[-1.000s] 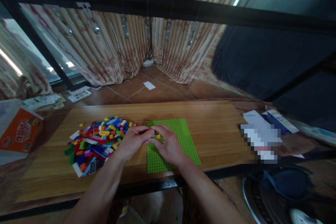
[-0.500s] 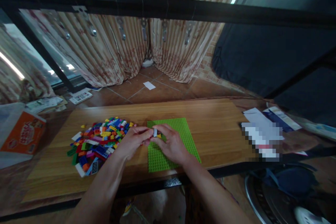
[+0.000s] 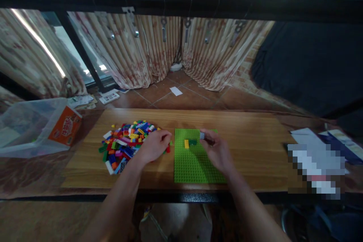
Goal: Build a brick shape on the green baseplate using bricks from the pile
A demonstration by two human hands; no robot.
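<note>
My right hand (image 3: 217, 150) pinches a light grey-blue toy brick (image 3: 202, 135) between thumb and fingers, over the upper right part of the green baseplate (image 3: 195, 168). Left of that brick, a yellow brick (image 3: 186, 144) and a dark green brick (image 3: 193, 142) sit side by side on the plate. Just off the plate's left edge is my left hand (image 3: 154, 146), its fingers curled closed; whatever they may hold is hidden. It partly covers the right side of a heap of mixed coloured bricks (image 3: 124, 143).
The wooden tabletop (image 3: 255, 140) carries plate and heap. A clear plastic box (image 3: 34, 121) with an orange label stands at the left. Papers (image 3: 306, 138) lie at the right, partly pixelated. A dark metal bar (image 3: 181, 5) crosses the view before the curtains.
My hands have parted: both were at the grey-blue brick, and now only the right holds it, farther right. The yellow and dark green bricks are now uncovered. The view has shifted left.
</note>
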